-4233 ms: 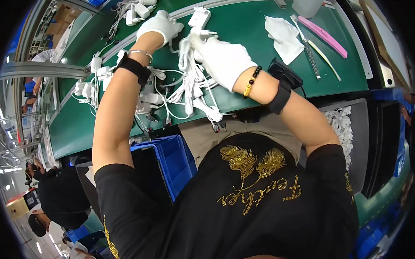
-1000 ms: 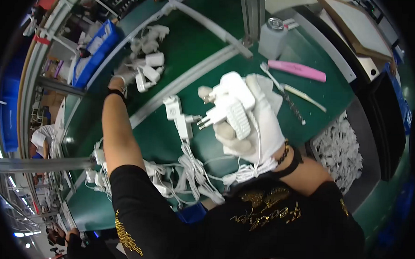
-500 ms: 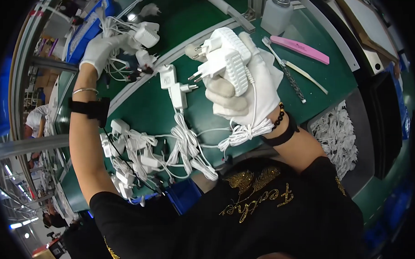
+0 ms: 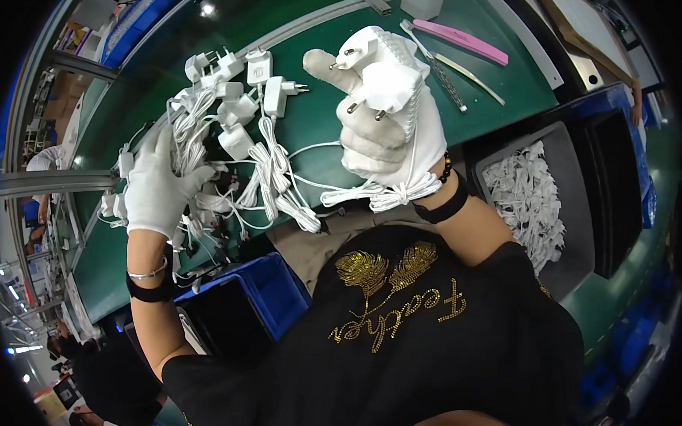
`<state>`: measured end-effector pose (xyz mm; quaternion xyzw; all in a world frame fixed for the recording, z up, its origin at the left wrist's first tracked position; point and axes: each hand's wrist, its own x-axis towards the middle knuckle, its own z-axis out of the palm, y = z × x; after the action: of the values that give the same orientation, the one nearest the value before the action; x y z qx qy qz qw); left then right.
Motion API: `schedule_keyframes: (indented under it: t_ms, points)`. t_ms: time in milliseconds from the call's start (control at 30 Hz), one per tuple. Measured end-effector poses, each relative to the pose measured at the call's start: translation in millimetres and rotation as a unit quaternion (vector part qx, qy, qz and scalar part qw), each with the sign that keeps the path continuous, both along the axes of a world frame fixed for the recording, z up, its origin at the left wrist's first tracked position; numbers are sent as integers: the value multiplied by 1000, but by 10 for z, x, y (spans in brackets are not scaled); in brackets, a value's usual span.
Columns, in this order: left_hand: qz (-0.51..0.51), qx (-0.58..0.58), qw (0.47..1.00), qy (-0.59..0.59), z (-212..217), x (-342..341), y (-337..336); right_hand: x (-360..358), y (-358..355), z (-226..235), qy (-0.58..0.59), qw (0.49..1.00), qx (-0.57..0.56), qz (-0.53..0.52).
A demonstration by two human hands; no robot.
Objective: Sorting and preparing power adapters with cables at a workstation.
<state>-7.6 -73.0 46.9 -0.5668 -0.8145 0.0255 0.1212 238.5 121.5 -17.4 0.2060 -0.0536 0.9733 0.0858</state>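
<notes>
My right hand [image 4: 377,135], in a white glove, is closed around white power adapters [image 4: 390,87] with two-pin plugs pointing left. Their bundled white cable [image 4: 402,192] hangs by the wrist. My left hand [image 4: 158,188], also gloved, lies at the pile on the left. Its thumb and fingers are round coiled white adapter cables [image 4: 190,129]; some fingertips are hidden. Several adapters [image 4: 236,108] lie just beyond that hand. Between my hands two more adapters [image 4: 277,94] rest on the green bench, with tied cables [image 4: 271,169] trailing toward me.
At the back right lie a pink strip-shaped tool [image 4: 463,41] and a toothbrush-like brush [image 4: 436,62]. A whitish container [image 4: 422,4] stands behind them. A grey bin [image 4: 584,251] of white pieces is at my right. A blue bin [image 4: 274,293] sits below the bench's near edge.
My left hand has come back from the far-left blue tray toward me, bringing the adapters and cables down to the pile. The right hand keeps its adapters, turned slightly. The view has shifted.
</notes>
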Motion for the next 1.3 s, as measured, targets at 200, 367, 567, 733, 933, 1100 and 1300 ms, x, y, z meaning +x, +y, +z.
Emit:
schedule_keyframes:
  t_ms: [200, 367, 567, 733, 933, 1100, 1300]
  points:
    - [-74, 243, 966, -52, 19, 865, -263, 63, -97, 161, -32, 993, 85, -77]
    - [-186, 147, 949, -210, -450, 1259, 226, 203, 118, 265, -48, 971, 137, -188]
    - [-83, 177, 979, -49, -905, 843, 299, 1209, 613, 416, -67, 893, 180, -407]
    - [-101, 181, 958, -197, -1086, 861, 465, 1700, 208, 465, -138, 722, 220, -641]
    - [-19, 210, 951, -225, -1104, 841, 157, 2982, 107, 686, -253, 403, 273, -837]
    - [8, 180, 939, -293, -1190, 947, 312, 3912, -304, 286, -80, 693, -29, -716]
    - [36, 173, 952, -251, -1163, 1001, 272, 4856, 74, -1178, -706, 221, -90, -667]
